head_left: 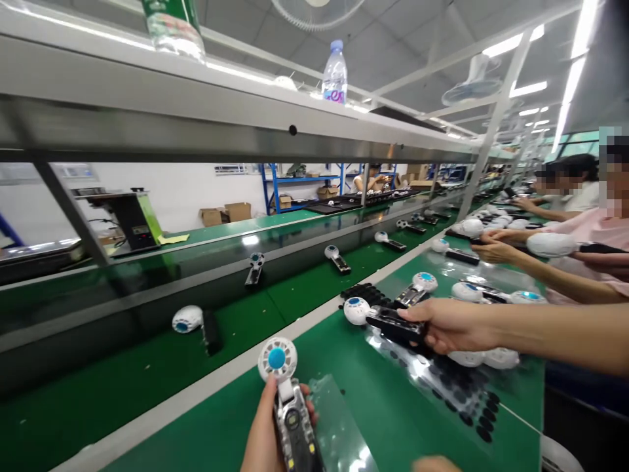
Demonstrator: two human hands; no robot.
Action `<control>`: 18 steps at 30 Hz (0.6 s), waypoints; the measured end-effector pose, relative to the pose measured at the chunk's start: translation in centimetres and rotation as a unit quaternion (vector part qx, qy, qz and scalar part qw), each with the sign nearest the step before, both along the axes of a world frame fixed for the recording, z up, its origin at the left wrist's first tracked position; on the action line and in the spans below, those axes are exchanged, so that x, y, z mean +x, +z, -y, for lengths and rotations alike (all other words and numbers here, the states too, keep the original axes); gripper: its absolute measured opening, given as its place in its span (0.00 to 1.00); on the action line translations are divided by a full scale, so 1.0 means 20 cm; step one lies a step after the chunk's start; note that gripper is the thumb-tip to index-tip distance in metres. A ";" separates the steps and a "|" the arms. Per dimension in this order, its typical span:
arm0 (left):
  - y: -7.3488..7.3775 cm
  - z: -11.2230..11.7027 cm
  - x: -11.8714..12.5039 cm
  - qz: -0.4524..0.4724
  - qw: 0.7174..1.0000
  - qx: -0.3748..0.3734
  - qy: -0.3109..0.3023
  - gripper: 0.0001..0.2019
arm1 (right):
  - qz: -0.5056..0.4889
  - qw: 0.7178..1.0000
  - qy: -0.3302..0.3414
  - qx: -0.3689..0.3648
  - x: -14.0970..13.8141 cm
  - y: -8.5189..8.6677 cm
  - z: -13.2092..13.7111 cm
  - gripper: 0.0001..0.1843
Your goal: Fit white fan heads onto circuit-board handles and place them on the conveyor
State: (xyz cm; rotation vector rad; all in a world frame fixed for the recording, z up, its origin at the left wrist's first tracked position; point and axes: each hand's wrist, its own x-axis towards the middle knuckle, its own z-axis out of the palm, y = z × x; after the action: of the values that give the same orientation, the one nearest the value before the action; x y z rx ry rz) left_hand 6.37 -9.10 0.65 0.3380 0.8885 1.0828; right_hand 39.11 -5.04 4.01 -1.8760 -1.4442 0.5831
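Note:
My left hand (263,436) is at the bottom middle, fingers wrapped round the clear handle of a small handheld fan (287,393). The fan stands upright, and its white round head with a blue hub (276,358) faces me. Only a sliver of my right hand (435,464) shows at the bottom edge, with its fingers hidden. A clear plastic sheet (339,426) lies on the green bench (393,406) just right of the fan.
A co-worker's hand (449,324) reaches in from the right and grips another fan (378,318). A sheet of black pads (462,393) lies beside it. Several fans ride the green conveyor (147,367) on the left. More people sit far right. Bottles (335,72) stand on the overhead shelf.

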 end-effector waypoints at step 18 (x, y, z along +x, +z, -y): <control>-0.13 -0.06 0.20 -0.051 0.996 0.069 -0.010 0.23 | 0.172 0.969 0.158 0.079 0.12 0.12 0.03 0.26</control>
State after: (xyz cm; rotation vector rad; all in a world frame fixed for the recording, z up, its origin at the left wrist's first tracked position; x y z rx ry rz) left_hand 10.29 -7.99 -1.96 0.5187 0.9011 1.1193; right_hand 41.58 -5.59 6.36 -1.6890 -1.9781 0.2815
